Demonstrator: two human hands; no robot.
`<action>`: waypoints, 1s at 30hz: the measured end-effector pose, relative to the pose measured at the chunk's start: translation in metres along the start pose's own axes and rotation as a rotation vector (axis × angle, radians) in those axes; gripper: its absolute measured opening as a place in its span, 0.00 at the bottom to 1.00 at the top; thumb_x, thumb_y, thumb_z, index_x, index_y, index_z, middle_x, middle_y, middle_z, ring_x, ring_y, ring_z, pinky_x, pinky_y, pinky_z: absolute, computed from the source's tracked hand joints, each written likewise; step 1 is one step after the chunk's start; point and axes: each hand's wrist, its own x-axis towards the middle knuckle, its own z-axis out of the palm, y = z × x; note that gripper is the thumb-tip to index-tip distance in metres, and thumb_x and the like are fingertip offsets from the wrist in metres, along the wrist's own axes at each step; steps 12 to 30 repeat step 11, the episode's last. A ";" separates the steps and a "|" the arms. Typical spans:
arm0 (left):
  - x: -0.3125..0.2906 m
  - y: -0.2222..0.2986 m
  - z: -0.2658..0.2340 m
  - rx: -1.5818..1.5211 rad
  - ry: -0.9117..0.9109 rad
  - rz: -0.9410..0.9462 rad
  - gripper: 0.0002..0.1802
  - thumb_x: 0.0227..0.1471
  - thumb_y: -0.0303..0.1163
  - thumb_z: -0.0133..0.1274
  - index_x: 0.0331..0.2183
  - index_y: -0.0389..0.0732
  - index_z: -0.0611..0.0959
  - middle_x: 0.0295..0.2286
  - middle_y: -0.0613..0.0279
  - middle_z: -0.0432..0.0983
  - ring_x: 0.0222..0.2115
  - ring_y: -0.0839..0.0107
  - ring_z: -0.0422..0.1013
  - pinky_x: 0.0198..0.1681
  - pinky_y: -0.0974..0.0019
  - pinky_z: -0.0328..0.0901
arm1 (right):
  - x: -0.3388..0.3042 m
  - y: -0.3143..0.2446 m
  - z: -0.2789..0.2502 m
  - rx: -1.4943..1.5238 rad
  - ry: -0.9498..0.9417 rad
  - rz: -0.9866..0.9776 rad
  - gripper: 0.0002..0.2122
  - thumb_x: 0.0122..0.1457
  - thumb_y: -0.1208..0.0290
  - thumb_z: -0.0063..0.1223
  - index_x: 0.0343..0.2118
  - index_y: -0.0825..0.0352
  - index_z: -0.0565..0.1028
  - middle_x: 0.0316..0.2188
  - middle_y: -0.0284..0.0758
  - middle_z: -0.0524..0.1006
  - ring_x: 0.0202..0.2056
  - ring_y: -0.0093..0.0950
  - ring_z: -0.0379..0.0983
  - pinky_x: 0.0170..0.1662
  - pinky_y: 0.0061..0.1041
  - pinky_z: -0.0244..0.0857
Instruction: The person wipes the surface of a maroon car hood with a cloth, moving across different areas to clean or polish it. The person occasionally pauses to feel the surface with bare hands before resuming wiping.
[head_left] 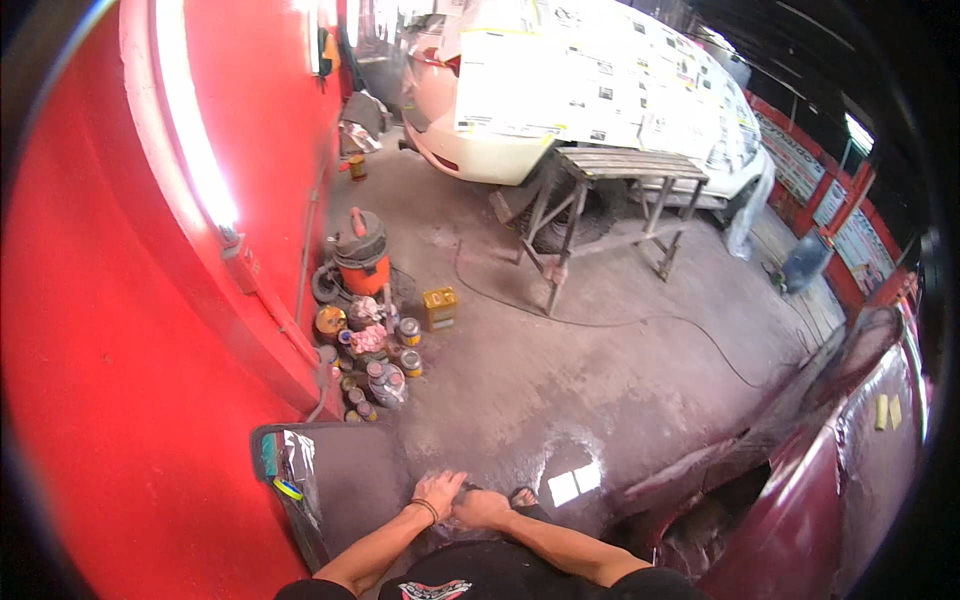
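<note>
My left hand (438, 496), with a dark band at the wrist, and my right hand (482, 509) meet low in front of my body. The right one is curled into a fist. My left fingers are bent and close against it. A little dark material shows between the two hands, too small to name. Just left of them is a grey flat-topped surface (365, 460). On its left edge lie a roll of yellow-green tape (288, 489) and some crumpled clear plastic (300, 455).
A white car (480, 158) masked with paper stands ahead, behind a slatted metal trestle (630, 163). An orange shop vacuum (361, 265), paint cans (410, 332) and a yellow tin (439, 308) line the red wall (120, 330). A cable (600, 323) crosses the floor. Dark red bodywork (800, 490) flanks my right.
</note>
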 end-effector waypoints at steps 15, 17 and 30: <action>0.149 0.070 -0.208 -0.071 0.858 0.853 0.44 0.45 0.36 0.69 0.64 0.44 0.74 0.63 0.52 0.71 0.65 0.49 0.68 0.69 0.43 0.60 | 0.005 0.063 -0.291 2.121 -1.177 -0.141 0.25 0.64 0.35 0.50 0.26 0.55 0.71 0.12 0.21 0.57 0.12 0.18 0.52 0.18 0.22 0.47; 0.149 0.070 -0.208 -0.071 0.858 0.853 0.44 0.45 0.36 0.69 0.64 0.44 0.74 0.63 0.52 0.71 0.65 0.49 0.68 0.69 0.43 0.60 | 0.005 0.063 -0.291 2.121 -1.177 -0.141 0.25 0.64 0.35 0.50 0.26 0.55 0.71 0.12 0.21 0.57 0.12 0.18 0.52 0.18 0.22 0.47; 0.149 0.070 -0.208 -0.071 0.858 0.853 0.44 0.45 0.36 0.69 0.64 0.44 0.74 0.63 0.52 0.71 0.65 0.49 0.68 0.69 0.43 0.60 | 0.005 0.063 -0.291 2.121 -1.177 -0.141 0.25 0.64 0.35 0.50 0.26 0.55 0.71 0.12 0.21 0.57 0.12 0.18 0.52 0.18 0.22 0.47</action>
